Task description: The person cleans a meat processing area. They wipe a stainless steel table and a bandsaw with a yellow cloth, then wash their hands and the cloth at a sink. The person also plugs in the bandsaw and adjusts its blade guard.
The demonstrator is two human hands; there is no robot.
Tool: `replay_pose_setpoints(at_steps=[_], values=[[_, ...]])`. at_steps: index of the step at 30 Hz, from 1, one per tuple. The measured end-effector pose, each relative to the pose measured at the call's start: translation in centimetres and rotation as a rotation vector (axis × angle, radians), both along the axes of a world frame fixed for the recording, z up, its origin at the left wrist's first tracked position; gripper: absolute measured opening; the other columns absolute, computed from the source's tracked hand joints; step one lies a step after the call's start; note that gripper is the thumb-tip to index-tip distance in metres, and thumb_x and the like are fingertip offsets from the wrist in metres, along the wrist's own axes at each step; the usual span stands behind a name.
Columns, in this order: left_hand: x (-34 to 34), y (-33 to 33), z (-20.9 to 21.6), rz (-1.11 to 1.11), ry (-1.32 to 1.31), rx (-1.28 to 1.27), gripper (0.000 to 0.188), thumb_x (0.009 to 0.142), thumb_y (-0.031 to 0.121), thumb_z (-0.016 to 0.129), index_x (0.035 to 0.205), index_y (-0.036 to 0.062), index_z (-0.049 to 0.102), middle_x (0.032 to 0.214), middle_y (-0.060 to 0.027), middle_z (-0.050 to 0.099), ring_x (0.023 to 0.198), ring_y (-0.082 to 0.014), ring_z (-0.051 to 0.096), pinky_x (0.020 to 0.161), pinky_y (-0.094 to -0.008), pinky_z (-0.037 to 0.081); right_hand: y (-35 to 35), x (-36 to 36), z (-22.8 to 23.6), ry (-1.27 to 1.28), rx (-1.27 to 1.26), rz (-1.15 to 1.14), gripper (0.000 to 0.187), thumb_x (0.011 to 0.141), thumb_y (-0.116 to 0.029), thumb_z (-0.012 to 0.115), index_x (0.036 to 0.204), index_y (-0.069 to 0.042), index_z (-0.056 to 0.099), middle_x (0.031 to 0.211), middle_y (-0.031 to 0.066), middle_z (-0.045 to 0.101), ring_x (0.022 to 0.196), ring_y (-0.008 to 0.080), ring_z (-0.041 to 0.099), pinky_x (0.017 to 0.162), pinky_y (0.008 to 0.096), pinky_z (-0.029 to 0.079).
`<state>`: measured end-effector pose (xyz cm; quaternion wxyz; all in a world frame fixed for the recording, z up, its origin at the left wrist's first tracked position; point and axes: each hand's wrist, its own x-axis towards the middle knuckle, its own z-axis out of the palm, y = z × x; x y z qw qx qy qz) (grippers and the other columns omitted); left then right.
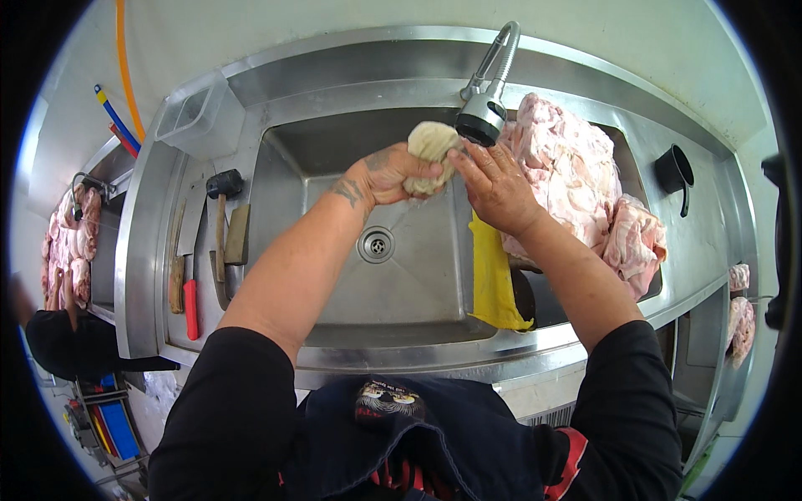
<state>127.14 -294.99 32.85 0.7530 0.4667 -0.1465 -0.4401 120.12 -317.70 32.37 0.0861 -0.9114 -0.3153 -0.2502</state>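
Over the left basin of a steel sink (393, 284), my left hand (391, 173) is closed round a wadded beige cloth (433, 142) that looks wet. My right hand (501, 188) is held just beneath the black head of a tap (482, 117). Its fingers are stretched out, with their tips close to the cloth's right side; whether they touch it I cannot tell. Right of that hand, a large heap of pale pink raw meat (564, 167) fills much of the other basin. A yellow cloth (494, 280) drapes over the divider below my right wrist.
On the left ledge lie a cleaver (191, 219), a black-headed mallet (224, 184) and a red-handled knife (192, 309). A clear plastic tub (203, 117) stands behind them. On the right ledge sits a black jug (673, 169). Another person's dark sleeve (71, 342) shows at far left.
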Motion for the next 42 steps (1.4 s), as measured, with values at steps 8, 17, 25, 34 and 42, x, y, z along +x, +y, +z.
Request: replay_pose_setpoints(at_steps=[8, 17, 25, 34, 42], values=[[-1.2, -2.1, -1.7, -0.342, 0.046, 0.204, 0.013, 0.073, 0.007, 0.072, 0.08, 0.0125, 0.062, 0.07, 0.0013, 0.054, 0.062, -0.0112, 0.05, 0.052, -0.0284, 0.037, 1.3, 1.8, 1.0, 0.012, -0.099, 0.161, 0.024, 0.081, -0.021, 0.065, 0.104, -0.016, 0.062, 0.095, 0.0045, 0.065, 0.094, 0.0237, 0.068, 0.08, 0.0371, 0.051], [-2.1, -2.5, -2.6, 0.167, -1.264, 0.88, 0.035, 0.078, 0.019, 0.07, 0.108, 0.002, 0.063, 0.088, -0.019, 0.069, 0.089, -0.0358, 0.069, 0.074, -0.0421, 0.053, 5.2, 2.3, -0.7, 0.239, -0.253, -0.238, 0.011, 0.081, -0.016, 0.062, 0.087, -0.012, 0.07, 0.087, 0.0118, 0.074, 0.08, 0.0289, 0.074, 0.071, 0.0391, 0.057], [-2.9, -1.2, -1.8, 0.003, -1.733, 1.204, 0.012, 0.087, 0.018, 0.063, 0.093, 0.0082, 0.06, 0.091, -0.0147, 0.073, 0.088, -0.0338, 0.072, 0.072, -0.0436, 0.057, 6.2, 2.2, -1.8, 1.197, 0.343, -0.274, 0.033, 0.073, -0.015, 0.071, 0.103, -0.002, 0.069, 0.092, 0.0193, 0.072, 0.092, 0.0364, 0.071, 0.08, 0.0437, 0.056], [-0.9, 1.2, 0.0, -0.013, -0.156, 0.591, 0.008, 0.088, 0.021, 0.069, 0.09, 0.0171, 0.062, 0.074, 0.0033, 0.054, 0.063, -0.0106, 0.047, 0.053, -0.0287, 0.035, 5.1, -0.8, -0.6, -0.08, 0.099, 0.141, 0.073, 0.073, -0.003, 0.07, 0.142, -0.015, 0.049, 0.139, 0.0142, 0.053, 0.11, 0.0354, 0.063, 0.093, 0.0414, 0.053], [-2.3, -1.1, -1.3, -0.291, -0.473, 0.882, 0.014, 0.078, 0.008, 0.069, 0.069, 0.0086, 0.059, 0.061, -0.0016, 0.051, 0.055, -0.0143, 0.045, 0.052, -0.0335, 0.037, 6.0, -0.1, -0.1, 0.111, -0.24, -0.124, 0.02, 0.08, -0.018, 0.067, 0.098, -0.011, 0.065, 0.091, 0.0053, 0.068, 0.085, 0.0244, 0.071, 0.071, 0.0362, 0.057]])
